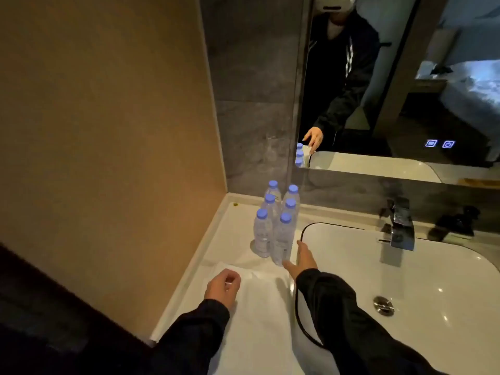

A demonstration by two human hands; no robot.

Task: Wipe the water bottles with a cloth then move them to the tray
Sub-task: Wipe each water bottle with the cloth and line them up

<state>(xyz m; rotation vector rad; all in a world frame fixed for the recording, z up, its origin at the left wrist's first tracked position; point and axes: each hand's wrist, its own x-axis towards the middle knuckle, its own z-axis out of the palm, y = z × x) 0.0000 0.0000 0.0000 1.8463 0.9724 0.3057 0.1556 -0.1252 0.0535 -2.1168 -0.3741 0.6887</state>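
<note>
From the head view, the right hand [304, 257] reaches forward with its grip wide, fingers straight and spread, holding nothing. The nearest bottle [281, 239] stands just ahead and left of this grip, with the thumb almost at its base; I cannot tell whether they touch. The spread suits closing round the bottle's body, so I judge that it is about to be picked up for wiping.

The left hand [222, 288] sits on the cloth [259, 307] with fingers curled. Whether its grip has pinched a fold or only rests there, I cannot tell. The cloth lies flat on the worktop [232, 212] under and to the right of this grip, ready to be lifted to the bottle.

The water bottles [270, 220] number six, all upright with blue caps, in two rows of three running away from the right grip into the wall corner. They stand packed close, so the nearest ones must come out first.

There is one cloth, one sink [405, 280] to the right of the right grip, and one tap [400, 228]. No tray is in view.
</note>
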